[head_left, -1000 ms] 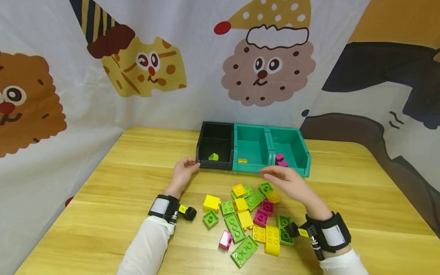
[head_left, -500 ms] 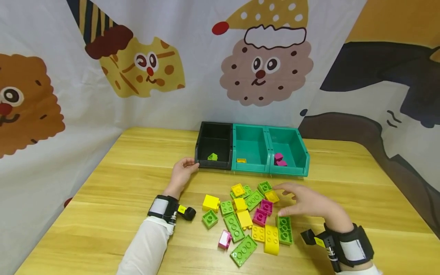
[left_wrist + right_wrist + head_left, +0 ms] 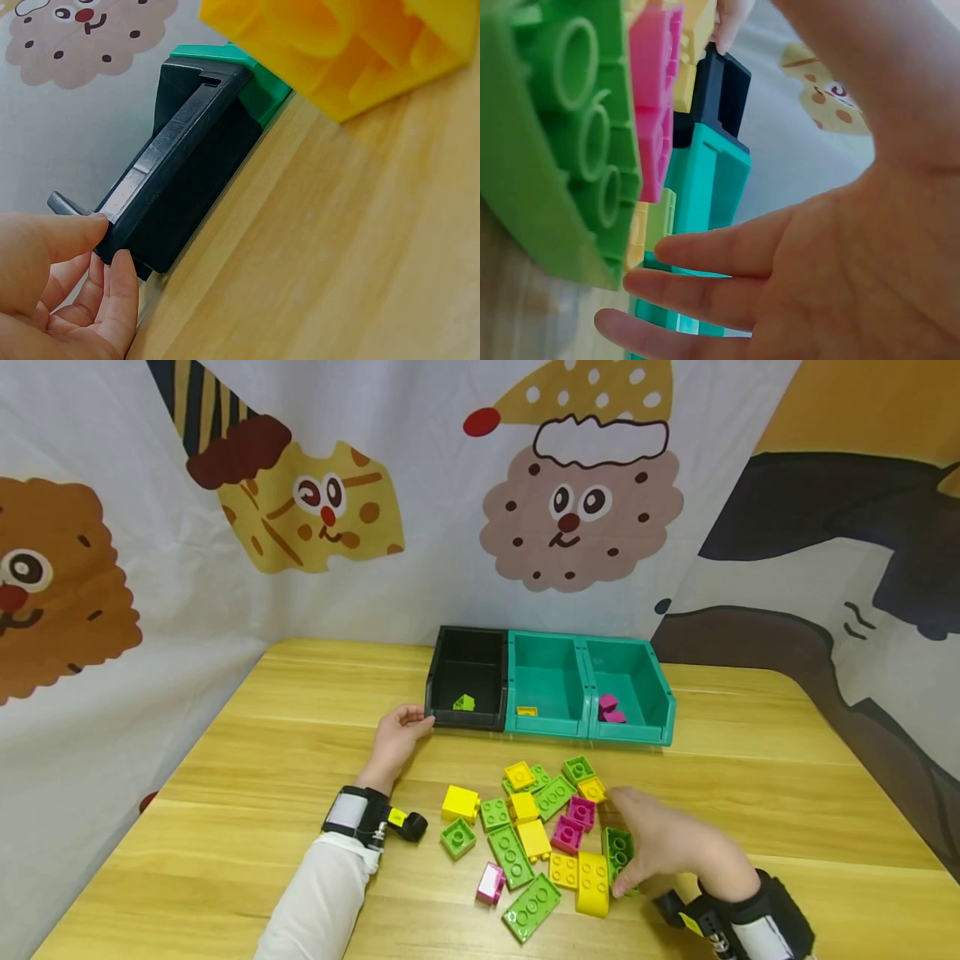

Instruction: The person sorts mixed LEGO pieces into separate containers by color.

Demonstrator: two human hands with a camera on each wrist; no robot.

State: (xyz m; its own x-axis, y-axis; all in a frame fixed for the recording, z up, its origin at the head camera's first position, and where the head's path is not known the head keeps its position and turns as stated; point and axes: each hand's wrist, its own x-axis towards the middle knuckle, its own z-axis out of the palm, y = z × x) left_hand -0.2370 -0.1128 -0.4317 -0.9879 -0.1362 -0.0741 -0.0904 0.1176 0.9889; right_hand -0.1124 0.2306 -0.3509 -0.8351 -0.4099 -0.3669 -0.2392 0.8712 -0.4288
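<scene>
1. Spreads the right hand (image 3: 666, 845) wide beside the green brick (image 3: 616, 852), seemingly to span its length (contact: cannot tell).
2. Meets a yellow brick (image 3: 592, 887) crowding the thumb, with pink bricks (image 3: 567, 835) beyond.
3. Pinches the black bin (image 3: 471, 719) by its near corner with the left hand (image 3: 396, 742), perhaps for steadiness.
4. Finds a yellow piece (image 3: 527, 712) in the middle bin (image 3: 547, 668), apparently sorted by colour.

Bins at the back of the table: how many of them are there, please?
3, side by side: the black bin at left, pinched by the left hand; the middle teal bin; the right teal bin.
</scene>
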